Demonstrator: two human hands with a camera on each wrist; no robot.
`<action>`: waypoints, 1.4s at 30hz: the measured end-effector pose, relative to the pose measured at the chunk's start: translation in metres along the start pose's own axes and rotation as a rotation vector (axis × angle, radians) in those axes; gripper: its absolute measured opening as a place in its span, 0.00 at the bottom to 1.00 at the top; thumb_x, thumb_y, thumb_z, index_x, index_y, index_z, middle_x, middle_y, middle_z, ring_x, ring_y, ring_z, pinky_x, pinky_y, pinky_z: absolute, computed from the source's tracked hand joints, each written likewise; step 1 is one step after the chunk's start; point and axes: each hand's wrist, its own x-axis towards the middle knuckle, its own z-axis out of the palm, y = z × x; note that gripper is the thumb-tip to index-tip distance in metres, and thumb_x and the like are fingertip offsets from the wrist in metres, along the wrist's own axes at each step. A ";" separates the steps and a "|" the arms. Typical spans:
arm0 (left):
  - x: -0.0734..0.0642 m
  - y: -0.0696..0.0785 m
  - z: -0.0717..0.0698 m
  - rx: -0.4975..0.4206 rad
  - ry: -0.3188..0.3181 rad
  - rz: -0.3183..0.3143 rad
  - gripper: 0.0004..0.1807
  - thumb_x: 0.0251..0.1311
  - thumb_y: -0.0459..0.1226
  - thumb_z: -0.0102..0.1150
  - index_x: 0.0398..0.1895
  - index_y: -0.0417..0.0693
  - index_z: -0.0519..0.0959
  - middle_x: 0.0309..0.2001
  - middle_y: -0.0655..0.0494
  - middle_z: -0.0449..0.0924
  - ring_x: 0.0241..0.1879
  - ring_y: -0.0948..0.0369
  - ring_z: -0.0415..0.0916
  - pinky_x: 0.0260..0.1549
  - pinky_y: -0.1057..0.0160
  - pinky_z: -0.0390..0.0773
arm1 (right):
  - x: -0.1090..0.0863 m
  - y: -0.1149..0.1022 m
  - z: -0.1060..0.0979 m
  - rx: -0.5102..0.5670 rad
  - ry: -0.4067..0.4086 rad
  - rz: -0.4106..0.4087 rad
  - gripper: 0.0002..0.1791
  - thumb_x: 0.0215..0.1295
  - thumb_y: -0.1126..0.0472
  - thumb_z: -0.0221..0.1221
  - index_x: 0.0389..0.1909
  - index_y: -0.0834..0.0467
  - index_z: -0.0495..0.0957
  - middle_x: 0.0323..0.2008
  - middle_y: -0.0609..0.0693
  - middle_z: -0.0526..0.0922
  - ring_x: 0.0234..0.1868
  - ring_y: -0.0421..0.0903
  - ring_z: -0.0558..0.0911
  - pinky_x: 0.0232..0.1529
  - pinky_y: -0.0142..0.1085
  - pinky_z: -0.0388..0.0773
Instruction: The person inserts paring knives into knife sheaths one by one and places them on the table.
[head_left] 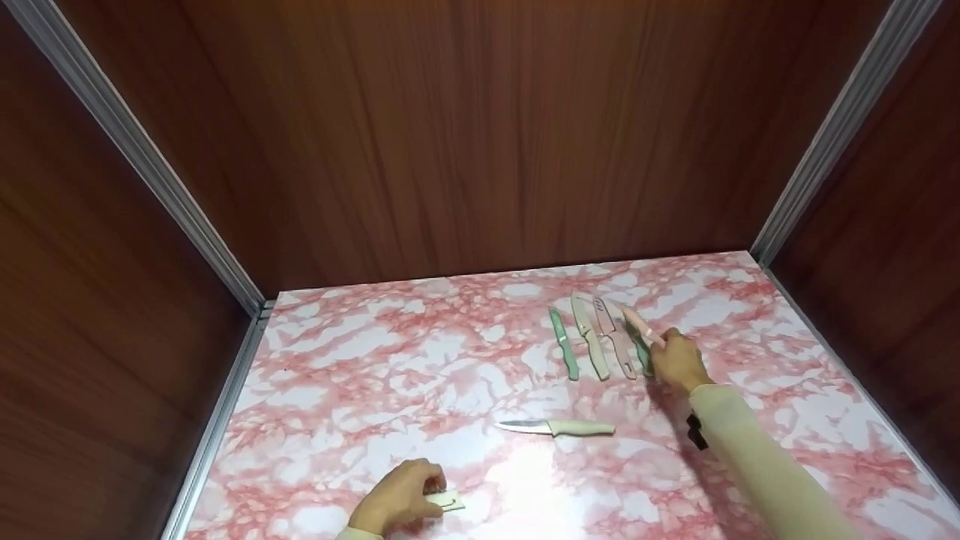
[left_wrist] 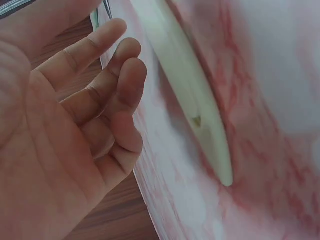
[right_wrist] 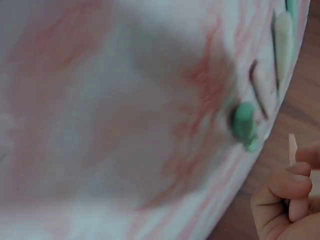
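Note:
My left hand curls around a small pale green piece low in the head view. In the left wrist view a pale green handle with a small hole near its end runs beside the curled fingertips; its other end leaves the frame. My right hand pinches a slim pink knife at the right end of a row of knives. Below it lies a green-handled knife, partly hidden. To its left lie a pink knife, a pale green knife and a green knife.
Between the hands, a pale green paring knife lies crosswise, its blade to the left. The pink-and-white marbled table meets a brown wood-grain wall behind and metal rails at the sides.

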 end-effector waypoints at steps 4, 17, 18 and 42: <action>0.001 -0.004 0.002 0.030 -0.005 0.007 0.14 0.44 0.35 0.72 0.35 0.51 0.79 0.33 0.62 0.72 0.33 0.62 0.70 0.39 0.58 0.74 | 0.007 0.011 0.001 -0.019 0.047 0.083 0.20 0.68 0.59 0.45 0.50 0.73 0.65 0.39 0.72 0.75 0.40 0.66 0.76 0.43 0.55 0.72; 0.006 -0.008 0.009 0.077 0.034 0.035 0.12 0.43 0.34 0.73 0.31 0.51 0.80 0.29 0.65 0.71 0.29 0.67 0.69 0.34 0.64 0.73 | 0.019 0.022 0.003 -0.108 0.026 0.167 0.17 0.69 0.62 0.41 0.44 0.75 0.65 0.40 0.75 0.73 0.44 0.72 0.74 0.43 0.58 0.71; 0.006 -0.008 0.009 0.080 0.034 0.035 0.12 0.43 0.34 0.73 0.31 0.51 0.80 0.29 0.65 0.71 0.29 0.67 0.69 0.34 0.65 0.73 | 0.021 0.022 0.003 -0.125 0.024 0.177 0.18 0.69 0.62 0.41 0.44 0.75 0.66 0.40 0.75 0.73 0.44 0.72 0.74 0.43 0.58 0.71; 0.011 -0.007 0.007 0.101 0.017 0.073 0.06 0.49 0.33 0.68 0.23 0.51 0.79 0.22 0.67 0.71 0.23 0.68 0.66 0.26 0.67 0.69 | 0.027 0.021 0.011 -0.284 0.034 0.066 0.22 0.66 0.58 0.46 0.42 0.79 0.67 0.40 0.77 0.69 0.44 0.74 0.71 0.40 0.62 0.70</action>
